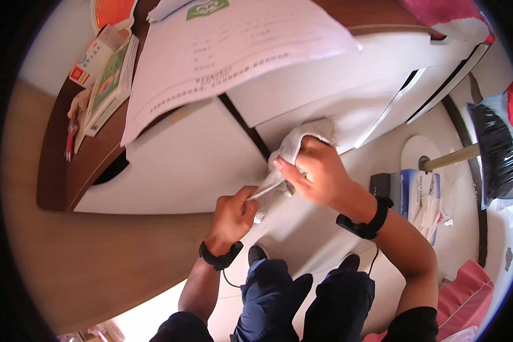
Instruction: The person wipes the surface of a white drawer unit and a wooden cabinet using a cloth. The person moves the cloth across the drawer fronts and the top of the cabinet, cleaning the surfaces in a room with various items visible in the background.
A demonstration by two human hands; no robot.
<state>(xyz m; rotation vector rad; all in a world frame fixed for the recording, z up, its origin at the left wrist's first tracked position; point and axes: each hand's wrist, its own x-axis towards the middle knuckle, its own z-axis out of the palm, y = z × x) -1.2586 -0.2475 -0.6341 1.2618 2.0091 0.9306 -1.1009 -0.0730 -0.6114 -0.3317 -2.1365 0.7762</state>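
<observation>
A whitish-grey cloth (291,143) is stretched between my two hands in front of the white cabinet. My left hand (232,215) is closed on its lower left end. Higher up and to the right, my right hand (319,171) grips the bunched upper part, fingers curled round it. The cloth's upper end lies near or against a white drawer front (336,108); whether it touches, I cannot tell. Each wrist wears a black band with a cable.
Above, a printed paper sheet (211,62) overhangs the brown cabinet top (57,165); boxes (111,85) and a red pen (70,137) lie left. A blue-and-white box (419,196) stands on the floor at right, near a pole on a round base (419,151). Something pink (467,296) is lower right.
</observation>
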